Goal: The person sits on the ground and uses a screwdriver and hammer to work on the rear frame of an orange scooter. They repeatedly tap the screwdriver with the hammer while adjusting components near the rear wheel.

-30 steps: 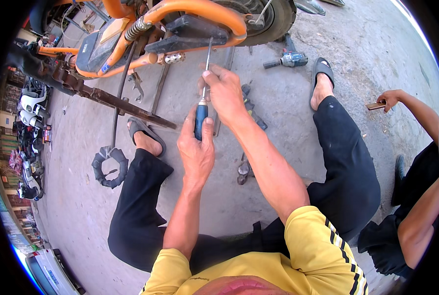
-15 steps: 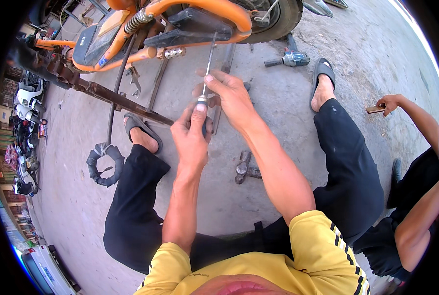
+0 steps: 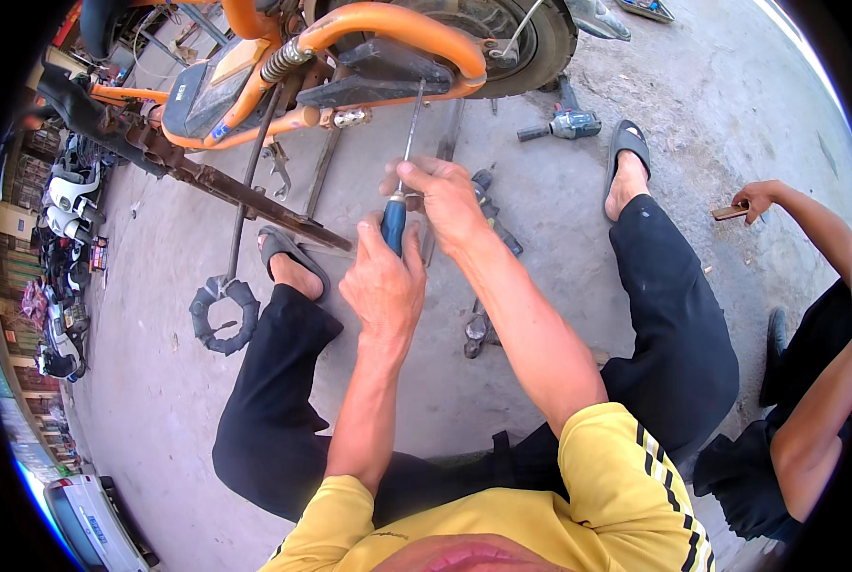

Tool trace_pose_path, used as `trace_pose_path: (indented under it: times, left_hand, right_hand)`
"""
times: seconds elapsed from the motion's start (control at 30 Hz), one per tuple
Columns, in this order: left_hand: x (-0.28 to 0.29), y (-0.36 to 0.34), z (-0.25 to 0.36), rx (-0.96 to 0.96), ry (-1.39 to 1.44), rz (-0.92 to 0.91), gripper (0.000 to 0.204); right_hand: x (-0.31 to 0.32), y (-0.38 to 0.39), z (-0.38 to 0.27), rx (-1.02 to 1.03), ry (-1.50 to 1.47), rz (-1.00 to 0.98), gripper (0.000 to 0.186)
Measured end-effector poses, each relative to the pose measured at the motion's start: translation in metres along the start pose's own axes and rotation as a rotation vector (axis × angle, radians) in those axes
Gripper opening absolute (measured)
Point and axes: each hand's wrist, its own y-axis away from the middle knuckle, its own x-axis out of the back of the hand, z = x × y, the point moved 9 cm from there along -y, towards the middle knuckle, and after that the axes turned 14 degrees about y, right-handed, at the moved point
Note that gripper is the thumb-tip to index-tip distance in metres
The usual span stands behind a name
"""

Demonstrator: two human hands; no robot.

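My left hand [image 3: 384,286] is closed on the blue handle [image 3: 393,229] of a long screwdriver. My right hand [image 3: 452,208] has its thumb and fingers round the steel shaft, just above the handle. The shaft runs up to a black angular part [image 3: 373,89] inside the tubular orange frame [image 3: 409,36] of a two-wheeler, beside its rear tyre [image 3: 545,67]; what exactly the tip touches is too small to tell. A hammer [image 3: 475,338] lies on the ground below my hands, and other tools [image 3: 507,238] lie partly behind my right hand.
A drill-like tool [image 3: 573,124] lies near my right foot. A rusty bar [image 3: 254,208] and black wrapped ring [image 3: 200,315] are at left, parked scooters [image 3: 68,205] beyond. A co-worker's hand [image 3: 758,198] at right holds a flat brown piece [image 3: 729,212].
About half a second ago my left thumb was up on the handle's collar; now that hand sits lower and more blue handle shows. My right hand stays on the shaft, slightly lower in view.
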Motion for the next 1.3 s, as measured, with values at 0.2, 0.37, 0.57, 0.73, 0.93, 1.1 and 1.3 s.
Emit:
trace_pose_path:
  times: [0.2,0.37,0.57,0.73,0.93,1.1,1.3]
  left_hand:
    - [-0.059,0.017,-0.04,0.862,1.596,-0.33,0.039]
    - [-0.06,0.018,-0.04,1.164,2.024,-0.448,0.049]
    - [0.019,0.004,-0.006,-0.048,0.245,0.102,0.041]
    - [-0.021,0.011,-0.059,0.481,0.979,0.003,0.037]
    - [-0.048,0.03,-0.034,1.202,1.95,-0.357,0.044]
    - [0.02,0.001,-0.008,-0.009,0.425,0.115,0.044]
    - [-0.009,0.003,-0.038,0.203,0.667,0.016,0.04]
  right_hand:
    - [0.003,0.004,0.004,-0.036,-0.06,-0.117,0.025]
    - [-0.011,-0.003,-0.006,-0.05,-0.114,-0.133,0.025]
    - [-0.006,-0.004,-0.009,-0.037,-0.154,-0.087,0.022]
    - [-0.01,0.001,-0.007,-0.062,-0.069,-0.08,0.026]
    - [-0.018,-0.004,-0.006,-0.057,-0.236,-0.231,0.032]
    - [-0.008,-0.004,-0.007,-0.072,-0.222,-0.113,0.026]
    - [-0.008,-0.003,-0.008,-0.045,-0.188,-0.112,0.027]
